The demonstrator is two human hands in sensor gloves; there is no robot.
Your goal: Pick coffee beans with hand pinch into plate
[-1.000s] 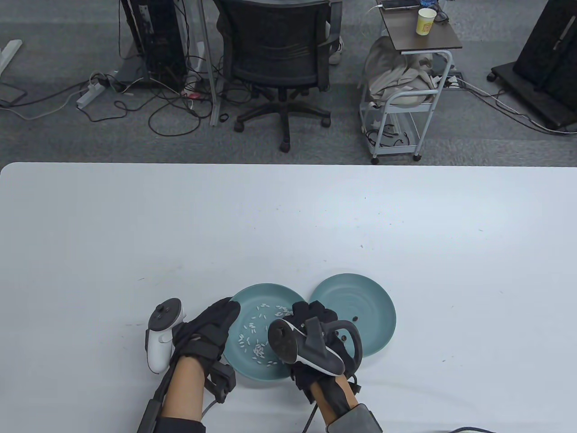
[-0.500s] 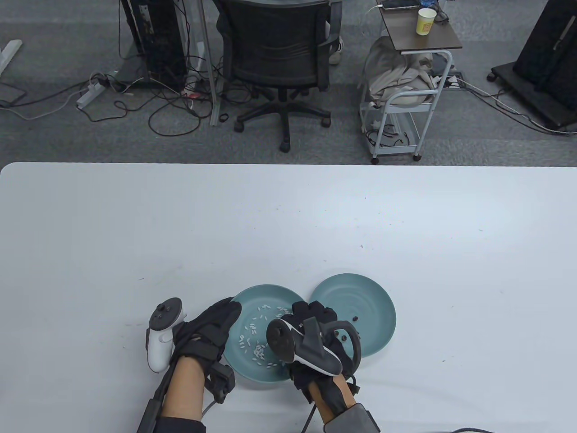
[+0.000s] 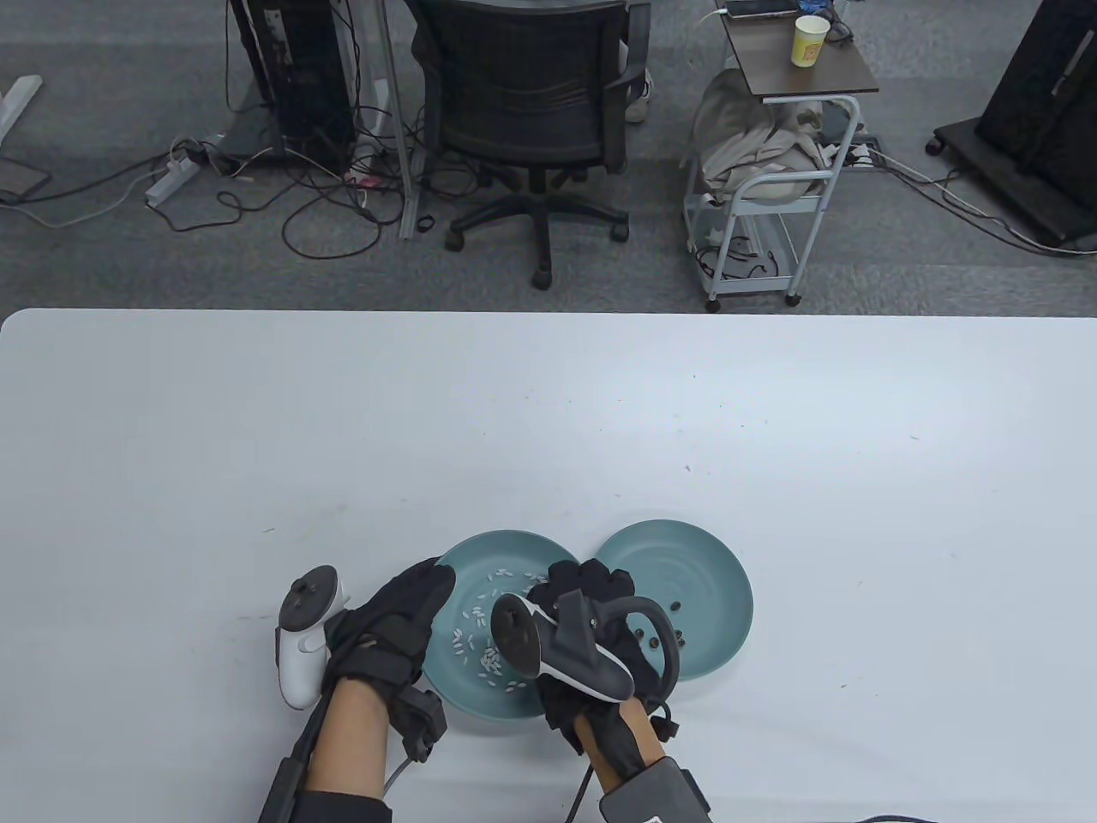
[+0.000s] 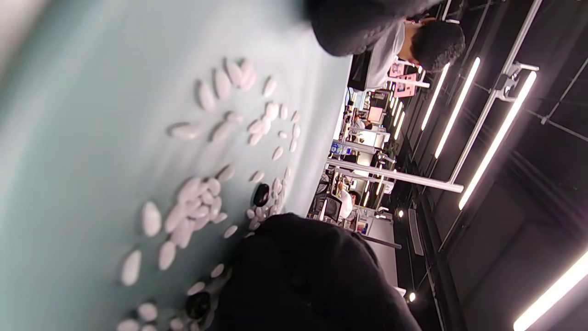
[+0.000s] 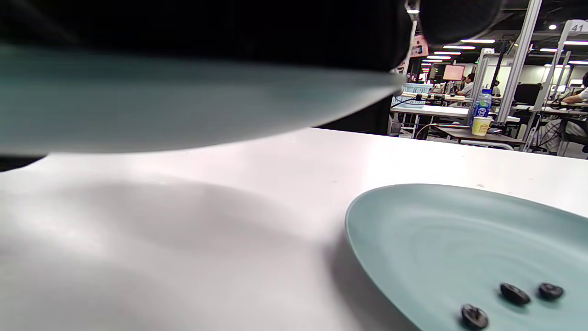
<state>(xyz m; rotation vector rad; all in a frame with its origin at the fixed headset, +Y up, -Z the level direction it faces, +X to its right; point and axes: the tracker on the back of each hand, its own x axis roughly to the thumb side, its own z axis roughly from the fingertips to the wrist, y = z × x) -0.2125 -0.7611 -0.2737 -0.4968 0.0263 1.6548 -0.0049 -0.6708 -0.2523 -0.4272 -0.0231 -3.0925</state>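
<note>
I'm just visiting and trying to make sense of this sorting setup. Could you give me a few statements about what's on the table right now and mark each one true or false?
1. Two teal plates sit side by side on the white table. True: the left plate and the right plate.
2. The left plate holds only dark beans. False: it is mostly white pieces, with a couple of dark coffee beans among them.
3. The right plate holds a few dark beans. True.
4. The right hand is over the right plate. False: it reaches over the left plate.
5. The left hand rests at the left plate's edge. True.
</note>
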